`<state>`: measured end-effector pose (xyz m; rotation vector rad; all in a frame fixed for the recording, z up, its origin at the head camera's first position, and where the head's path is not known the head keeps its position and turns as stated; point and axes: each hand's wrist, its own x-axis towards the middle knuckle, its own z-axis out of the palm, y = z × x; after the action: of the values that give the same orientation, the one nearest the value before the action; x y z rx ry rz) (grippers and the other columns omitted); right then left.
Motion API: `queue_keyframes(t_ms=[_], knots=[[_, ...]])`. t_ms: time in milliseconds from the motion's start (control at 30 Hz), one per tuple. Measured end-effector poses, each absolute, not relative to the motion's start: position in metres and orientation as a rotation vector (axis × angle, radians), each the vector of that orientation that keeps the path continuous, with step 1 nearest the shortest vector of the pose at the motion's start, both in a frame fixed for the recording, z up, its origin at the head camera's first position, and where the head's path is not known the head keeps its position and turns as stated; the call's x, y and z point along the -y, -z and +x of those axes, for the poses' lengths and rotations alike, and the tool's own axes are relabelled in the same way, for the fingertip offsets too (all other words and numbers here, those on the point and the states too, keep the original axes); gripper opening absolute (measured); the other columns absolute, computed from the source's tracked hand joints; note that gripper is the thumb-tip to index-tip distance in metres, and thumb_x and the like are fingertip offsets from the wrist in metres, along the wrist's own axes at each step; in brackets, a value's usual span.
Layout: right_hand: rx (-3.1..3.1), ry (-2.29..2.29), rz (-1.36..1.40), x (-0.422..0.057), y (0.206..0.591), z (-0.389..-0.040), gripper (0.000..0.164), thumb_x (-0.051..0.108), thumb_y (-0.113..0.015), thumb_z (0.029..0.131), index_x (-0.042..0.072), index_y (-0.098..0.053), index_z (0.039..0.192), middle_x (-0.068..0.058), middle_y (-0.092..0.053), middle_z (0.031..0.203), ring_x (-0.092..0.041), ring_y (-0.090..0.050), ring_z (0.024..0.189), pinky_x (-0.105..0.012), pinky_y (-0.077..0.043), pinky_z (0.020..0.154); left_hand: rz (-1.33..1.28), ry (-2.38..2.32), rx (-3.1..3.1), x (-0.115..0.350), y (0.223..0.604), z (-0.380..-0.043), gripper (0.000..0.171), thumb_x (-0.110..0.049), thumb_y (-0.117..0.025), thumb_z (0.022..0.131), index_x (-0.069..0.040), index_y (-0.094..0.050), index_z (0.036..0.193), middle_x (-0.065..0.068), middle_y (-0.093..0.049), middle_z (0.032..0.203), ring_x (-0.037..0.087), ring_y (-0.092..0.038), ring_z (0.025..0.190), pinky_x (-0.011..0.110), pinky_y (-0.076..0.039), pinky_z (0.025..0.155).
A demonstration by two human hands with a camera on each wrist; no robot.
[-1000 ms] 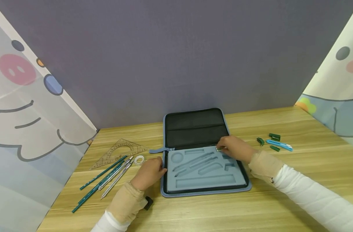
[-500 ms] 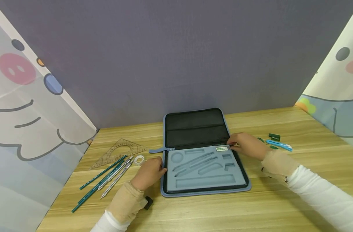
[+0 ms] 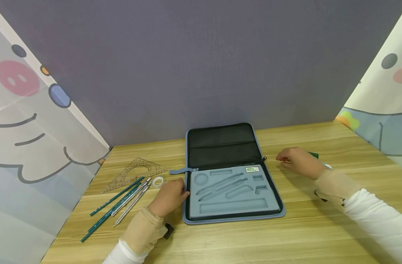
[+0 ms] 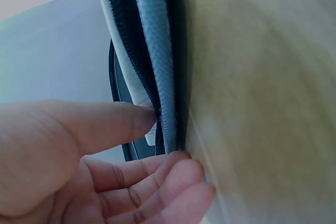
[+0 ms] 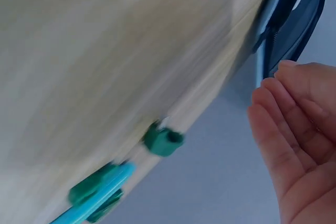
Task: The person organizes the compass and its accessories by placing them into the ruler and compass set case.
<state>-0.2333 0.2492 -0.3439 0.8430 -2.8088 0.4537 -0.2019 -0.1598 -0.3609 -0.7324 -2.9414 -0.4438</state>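
A zip case (image 3: 224, 146) lies unfolded, its black lid leaning back. A grey-blue foam tray (image 3: 207, 200) with shaped recesses fills its base, and a small white block with green print (image 3: 252, 169) sits in the top right recess. My left hand (image 3: 169, 198) pinches the case's left edge, thumb on the zipper side (image 4: 144, 119) and fingers outside. Right of the case, my right hand (image 3: 298, 161) hovers over the table, holding nothing, fingers loosely bent. In the right wrist view a green pencil sharpener (image 5: 164, 140) and a light-blue utility knife (image 5: 100, 195) lie near it.
At left lie a clear set square (image 3: 139, 170), dark green pencils (image 3: 112, 214), two silver compasses (image 3: 135, 201) and a white ring (image 3: 158, 182). Green pieces (image 5: 92, 184) lie beside the knife. A grey panel (image 3: 201, 73) stands behind the table.
My right hand has moved right, away from the foam tray and past the case's edge, leaving the white block in its recess. My left hand has stayed at the left edge.
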Motion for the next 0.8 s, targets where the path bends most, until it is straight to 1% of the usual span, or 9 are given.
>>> queue_keyframes(t_ms=[233,367,500,667,800], knots=[[2.806,-0.413,0.786,-0.270,0.347,-0.238,0.014,-0.005,-0.067,0.073,-0.005,-0.064,0.087,-0.012,-0.064,0.083,-0.021,-0.060,0.072,-0.036,-0.049,0.063,-0.732,0.441,2.945,0.159,0.360,-0.201,0.025,-0.012,-0.067,0.080,-0.009,-0.045,0.070,-0.002,-0.040,0.057,0.012,-0.038,0.051,0.029,-0.036,0.048],[2.826,-0.417,0.753,-0.280,0.348,-0.242,0.015,-0.007,-0.066,0.072,-0.007,-0.063,0.087,-0.015,-0.064,0.082,-0.024,-0.060,0.072,-0.038,-0.049,0.063,-0.735,0.436,2.940,0.160,0.359,-0.200,0.024,-0.012,-0.067,0.080,-0.008,-0.046,0.070,-0.002,-0.039,0.057,0.012,-0.038,0.051,0.029,-0.036,0.048],[2.881,-0.440,0.709,-0.289,0.347,-0.245,0.016,-0.006,-0.065,0.074,-0.009,-0.062,0.089,-0.015,-0.063,0.082,-0.026,-0.059,0.073,-0.040,-0.049,0.064,-0.728,0.433,2.938,0.160,0.360,-0.200,0.023,-0.012,-0.067,0.080,-0.008,-0.047,0.071,-0.002,-0.040,0.058,0.012,-0.039,0.051,0.029,-0.036,0.049],[2.930,-0.430,0.651,-0.301,0.346,-0.246,0.016,-0.002,-0.064,0.077,-0.010,-0.061,0.091,-0.014,-0.062,0.081,-0.025,-0.058,0.072,-0.042,-0.049,0.064,-0.736,0.436,2.936,0.160,0.361,-0.201,0.022,-0.013,-0.067,0.080,-0.007,-0.048,0.072,-0.002,-0.039,0.057,0.012,-0.038,0.051,0.029,-0.036,0.048],[2.928,-0.384,0.624,-0.315,0.347,-0.248,0.015,0.000,-0.064,0.078,-0.009,-0.061,0.089,-0.011,-0.062,0.078,-0.024,-0.058,0.070,-0.042,-0.048,0.063,-0.742,0.434,2.931,0.160,0.362,-0.201,0.022,-0.013,-0.067,0.081,-0.008,-0.047,0.072,-0.002,-0.039,0.057,0.012,-0.038,0.050,0.029,-0.035,0.048]])
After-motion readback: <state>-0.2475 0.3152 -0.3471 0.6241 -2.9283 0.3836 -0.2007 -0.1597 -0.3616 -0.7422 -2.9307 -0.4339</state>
